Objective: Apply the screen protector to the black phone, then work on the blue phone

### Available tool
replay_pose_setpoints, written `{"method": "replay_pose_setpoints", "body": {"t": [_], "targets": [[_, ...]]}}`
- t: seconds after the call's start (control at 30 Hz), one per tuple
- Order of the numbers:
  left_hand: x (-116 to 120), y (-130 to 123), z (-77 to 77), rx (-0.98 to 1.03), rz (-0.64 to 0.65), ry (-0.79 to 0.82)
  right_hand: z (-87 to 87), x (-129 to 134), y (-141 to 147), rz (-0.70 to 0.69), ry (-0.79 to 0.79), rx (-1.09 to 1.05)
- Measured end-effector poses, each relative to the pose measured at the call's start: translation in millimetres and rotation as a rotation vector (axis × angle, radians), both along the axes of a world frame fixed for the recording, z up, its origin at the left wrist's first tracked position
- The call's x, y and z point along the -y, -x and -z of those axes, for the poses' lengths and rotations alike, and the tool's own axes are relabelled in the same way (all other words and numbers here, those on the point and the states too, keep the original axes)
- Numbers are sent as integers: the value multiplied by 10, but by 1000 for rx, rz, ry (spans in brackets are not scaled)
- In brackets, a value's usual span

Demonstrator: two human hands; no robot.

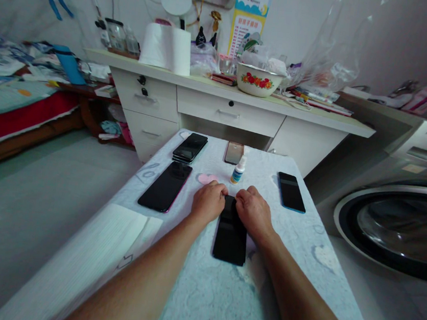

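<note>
A black smartphone [230, 239] lies flat on the cloth-covered table [216, 304], screen up, between my forearms. My left hand [209, 200] is closed at its upper left corner, thumb and fingers pressed together there. At the upper right corner my right hand [254, 210] is closed too, its fingers curled against the phone's edge. Whether a thin film lies between my fingers cannot be made out. Just beyond my hands stands a small white spray bottle [238, 171] with a blue label. Beside it, partly behind my left hand, are pink round pieces [207, 179].
To the left lie a large phone [166, 185] and a stack of phones [191, 147]. Another phone [291, 192] is on the right, and a phone-shaped item [234, 152] lies at the back. Behind is a white desk [231, 105]; a washing machine [397, 201] stands right.
</note>
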State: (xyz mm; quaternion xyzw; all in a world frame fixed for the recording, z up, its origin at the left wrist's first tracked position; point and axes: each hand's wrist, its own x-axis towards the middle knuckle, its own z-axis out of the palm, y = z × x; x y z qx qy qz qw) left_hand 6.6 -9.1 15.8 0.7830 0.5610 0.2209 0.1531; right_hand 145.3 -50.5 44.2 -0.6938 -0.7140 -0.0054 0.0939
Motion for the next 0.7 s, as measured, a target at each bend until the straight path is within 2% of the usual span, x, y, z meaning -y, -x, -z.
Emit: {"method": "replay_pose_setpoints", "body": {"t": [0.2,0.7], "targets": [[-8,2,11,7,6,1,19,-34,20,-95,-27,-24],[2,4,-7,1,-11,20,2,-42,67,-205,9,-83]]}}
